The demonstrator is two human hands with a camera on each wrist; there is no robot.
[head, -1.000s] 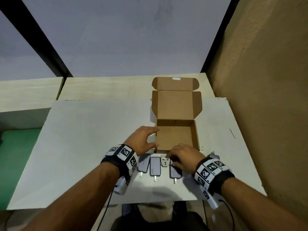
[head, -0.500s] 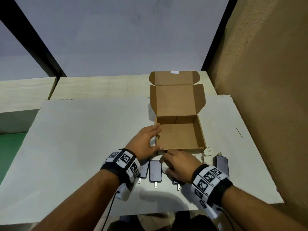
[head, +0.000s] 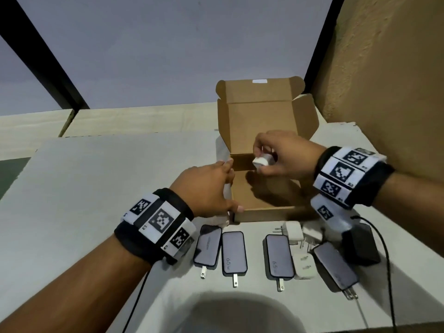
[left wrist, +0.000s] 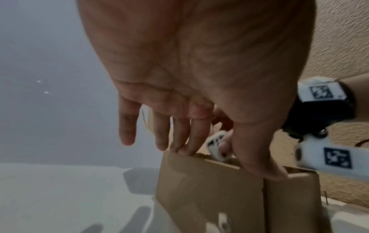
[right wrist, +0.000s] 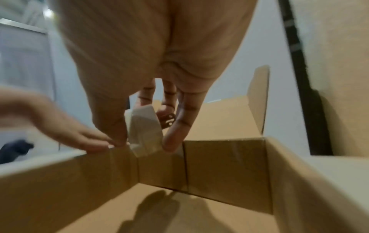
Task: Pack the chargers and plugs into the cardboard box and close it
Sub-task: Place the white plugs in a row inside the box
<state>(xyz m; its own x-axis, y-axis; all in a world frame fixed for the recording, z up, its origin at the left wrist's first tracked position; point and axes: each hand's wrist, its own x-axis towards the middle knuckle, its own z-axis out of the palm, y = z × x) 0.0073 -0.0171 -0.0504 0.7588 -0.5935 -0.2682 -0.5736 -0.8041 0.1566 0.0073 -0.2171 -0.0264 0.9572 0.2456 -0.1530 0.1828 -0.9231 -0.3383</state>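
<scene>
The right hand (head: 286, 157) is pinching a white plug (head: 260, 161) above the open cardboard box (head: 264, 203), while the left hand (head: 206, 188), fingers straight, is steadying its left wall.

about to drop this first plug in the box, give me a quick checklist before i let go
1. White plug held firmly by right hand: ok.
2. Plug over the open cardboard box, near its far left corner: ok.
3. Lid folded back, out of the way: ok.
4. Left hand steadying the box's left wall: ok.
5. Box floor free of obstructions: ok where visible.
6. Gray chargers on the table waiting to be packed: ok.
</scene>
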